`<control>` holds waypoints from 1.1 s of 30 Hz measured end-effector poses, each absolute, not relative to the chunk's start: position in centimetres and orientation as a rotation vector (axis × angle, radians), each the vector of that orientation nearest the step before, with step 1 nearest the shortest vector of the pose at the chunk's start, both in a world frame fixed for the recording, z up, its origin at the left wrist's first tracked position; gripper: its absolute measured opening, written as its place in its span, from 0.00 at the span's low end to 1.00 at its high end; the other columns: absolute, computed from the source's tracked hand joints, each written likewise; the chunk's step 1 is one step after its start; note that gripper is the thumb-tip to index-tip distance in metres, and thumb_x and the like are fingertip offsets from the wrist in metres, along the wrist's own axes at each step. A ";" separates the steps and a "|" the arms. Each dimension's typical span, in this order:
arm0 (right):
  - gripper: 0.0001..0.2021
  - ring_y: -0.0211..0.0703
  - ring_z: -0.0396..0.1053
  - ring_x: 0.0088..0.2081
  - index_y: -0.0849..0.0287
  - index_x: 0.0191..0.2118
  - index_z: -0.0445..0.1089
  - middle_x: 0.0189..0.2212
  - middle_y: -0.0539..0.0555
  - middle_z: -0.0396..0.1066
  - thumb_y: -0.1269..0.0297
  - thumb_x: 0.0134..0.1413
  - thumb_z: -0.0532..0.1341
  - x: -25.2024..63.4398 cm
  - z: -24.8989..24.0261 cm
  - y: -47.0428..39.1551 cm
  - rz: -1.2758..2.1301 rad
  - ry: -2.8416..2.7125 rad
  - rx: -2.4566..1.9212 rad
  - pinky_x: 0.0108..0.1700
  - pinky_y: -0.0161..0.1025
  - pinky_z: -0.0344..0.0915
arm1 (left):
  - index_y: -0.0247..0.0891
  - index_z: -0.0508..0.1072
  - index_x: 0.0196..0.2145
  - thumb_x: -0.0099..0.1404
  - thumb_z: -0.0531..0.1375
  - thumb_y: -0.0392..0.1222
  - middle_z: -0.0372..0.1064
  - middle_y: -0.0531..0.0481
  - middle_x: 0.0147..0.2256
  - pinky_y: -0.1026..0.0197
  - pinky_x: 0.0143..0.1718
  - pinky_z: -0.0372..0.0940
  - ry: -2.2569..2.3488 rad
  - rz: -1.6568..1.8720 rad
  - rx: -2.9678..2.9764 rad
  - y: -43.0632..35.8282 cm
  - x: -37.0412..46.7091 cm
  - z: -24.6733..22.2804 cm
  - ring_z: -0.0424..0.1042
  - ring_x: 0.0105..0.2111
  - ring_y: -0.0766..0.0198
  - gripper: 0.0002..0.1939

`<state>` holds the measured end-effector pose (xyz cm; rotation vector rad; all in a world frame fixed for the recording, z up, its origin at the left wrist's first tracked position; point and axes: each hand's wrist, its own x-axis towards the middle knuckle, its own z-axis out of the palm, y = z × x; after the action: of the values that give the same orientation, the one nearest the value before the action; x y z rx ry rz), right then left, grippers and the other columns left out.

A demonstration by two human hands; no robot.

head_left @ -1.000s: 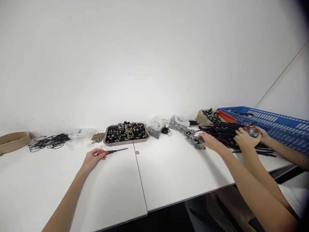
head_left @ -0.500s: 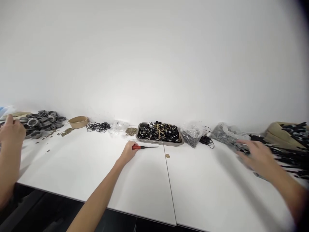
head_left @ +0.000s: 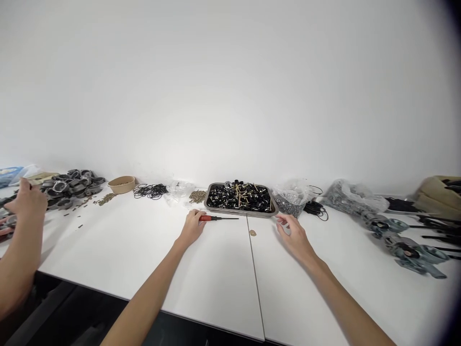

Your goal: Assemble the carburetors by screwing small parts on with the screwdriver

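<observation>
Plain white wall (head_left: 230,96) rises behind a long white table (head_left: 216,283), its two tops meeting at a seam that runs to the front edge. From the head camera's view, the left hand (head_left: 191,228) is closed around the red handle of a screwdriver (head_left: 206,218), whose shaft points right, just in front of a metal tray (head_left: 236,211). The right hand (head_left: 294,235) is half open with nothing visible in it, fingertips by the tray's front right corner; I can't tell whether they touch. A brass-coloured washer (head_left: 252,233) lies beside the seam.

Near the table's right end, a row of grey castings (head_left: 408,250) looks at least partly put together, to my eye, while the tray is heaped with black and brass-coloured parts, so I'd judge plenty is left.

Along the back edge sit a tan bowl (head_left: 121,189), black cord loops (head_left: 149,191) and a plastic bag of small grey pieces (head_left: 288,207). By the left end, a co-worker's hand (head_left: 30,202) is near piled grey rings (head_left: 72,185).
</observation>
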<state>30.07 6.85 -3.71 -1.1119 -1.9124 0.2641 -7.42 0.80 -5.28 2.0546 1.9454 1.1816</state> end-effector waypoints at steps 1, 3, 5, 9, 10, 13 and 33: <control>0.13 0.48 0.66 0.40 0.55 0.47 0.66 0.39 0.55 0.68 0.62 0.57 0.53 30.2 -3.7 6.9 0.299 -1.877 -1.136 0.47 0.46 0.63 | 0.38 0.72 0.48 0.61 0.60 0.34 0.66 0.43 0.44 0.49 0.54 0.60 1.951 1.189 2.053 0.7 -7.4 -5.3 0.64 0.48 0.53 0.16; 0.14 0.48 0.66 0.38 0.56 0.46 0.67 0.37 0.55 0.68 0.62 0.55 0.53 30.4 -3.7 7.2 0.353 -1.822 -1.163 0.46 0.45 0.63 | 0.38 0.72 0.49 0.61 0.59 0.35 0.65 0.43 0.45 0.50 0.55 0.60 1.961 1.205 2.046 0.5 -7.4 -5.2 0.63 0.49 0.53 0.16; 0.14 0.48 0.65 0.38 0.57 0.46 0.67 0.37 0.56 0.68 0.61 0.54 0.53 30.3 -3.7 7.4 0.391 -1.802 -1.167 0.45 0.45 0.62 | 0.37 0.72 0.48 0.61 0.59 0.35 0.64 0.42 0.45 0.50 0.56 0.59 1.968 1.212 2.042 0.3 -7.4 -5.1 0.63 0.50 0.54 0.16; 0.13 0.48 0.66 0.38 0.58 0.43 0.68 0.37 0.57 0.69 0.61 0.54 0.53 30.2 -3.6 7.5 0.451 -1.810 -1.170 0.44 0.45 0.63 | 0.37 0.72 0.48 0.60 0.58 0.33 0.63 0.42 0.46 0.49 0.57 0.58 1.970 1.209 2.043 0.2 -7.4 -5.0 0.63 0.51 0.53 0.17; 0.13 0.48 0.66 0.38 0.58 0.43 0.68 0.37 0.56 0.69 0.61 0.54 0.53 30.1 -3.5 7.3 0.471 -1.817 -1.171 0.44 0.45 0.63 | 0.37 0.72 0.48 0.60 0.58 0.33 0.63 0.41 0.46 0.48 0.58 0.58 1.970 1.205 2.043 0.2 -7.4 -5.0 0.63 0.51 0.53 0.17; 0.12 0.47 0.67 0.37 0.57 0.43 0.69 0.36 0.55 0.70 0.61 0.56 0.53 29.5 -3.2 6.4 0.553 -1.866 -1.160 0.42 0.43 0.65 | 0.37 0.72 0.48 0.60 0.58 0.33 0.63 0.41 0.46 0.47 0.58 0.57 1.964 1.191 2.048 0.3 -7.5 -4.9 0.63 0.51 0.52 0.17; 0.15 0.46 0.67 0.38 0.55 0.43 0.72 0.42 0.56 0.69 0.52 0.60 0.56 27.9 -4.7 6.0 0.761 -2.022 -1.088 0.44 0.44 0.65 | 0.38 0.71 0.47 0.61 0.56 0.31 0.66 0.42 0.45 0.49 0.54 0.62 2.018 1.297 1.963 0.3 -8.0 -5.0 0.65 0.48 0.55 0.16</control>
<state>27.89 5.97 -4.66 -1.0876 -2.0215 0.7611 -7.95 0.33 -5.03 1.9631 2.0177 1.2967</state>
